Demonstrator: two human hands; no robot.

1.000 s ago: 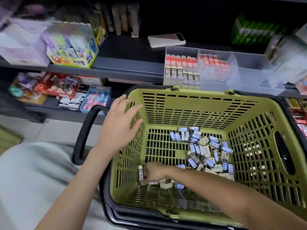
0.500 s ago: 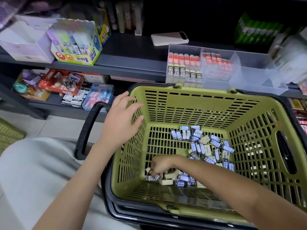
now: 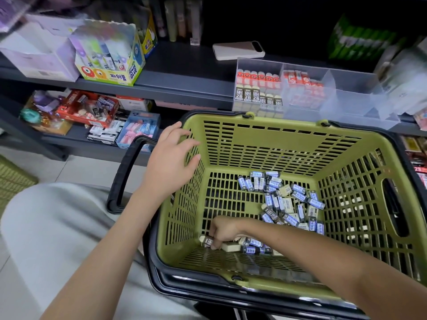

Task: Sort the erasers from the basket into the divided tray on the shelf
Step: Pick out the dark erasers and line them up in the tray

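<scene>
The olive-green basket [image 3: 286, 122] sits in front of me, with a heap of small erasers [image 3: 286, 204] in blue and black sleeves on its floor. My right hand [image 3: 223, 229] reaches down into the near left corner, its fingers curled onto a black-sleeved eraser [image 3: 205, 241] beside a few loose ones. My left hand [image 3: 171, 162] rests on the basket's left rim with its fingers spread, holding nothing. The clear divided tray [image 3: 353, 107] stands on the shelf behind the basket; its two left compartments hold rows of erasers, and the right one looks bare.
A white phone [image 3: 238, 50] lies on the shelf behind the tray. A box of glue sticks [image 3: 108, 56] and a pale box stand at the left. The lower shelf holds stationery packs [image 3: 138, 130]. The basket's black handle [image 3: 124, 176] hangs down on the left.
My right hand has shifted a little to the right along the basket floor and gone from holding one eraser upright to curling over erasers lying flat. My left hand stays on the rim.
</scene>
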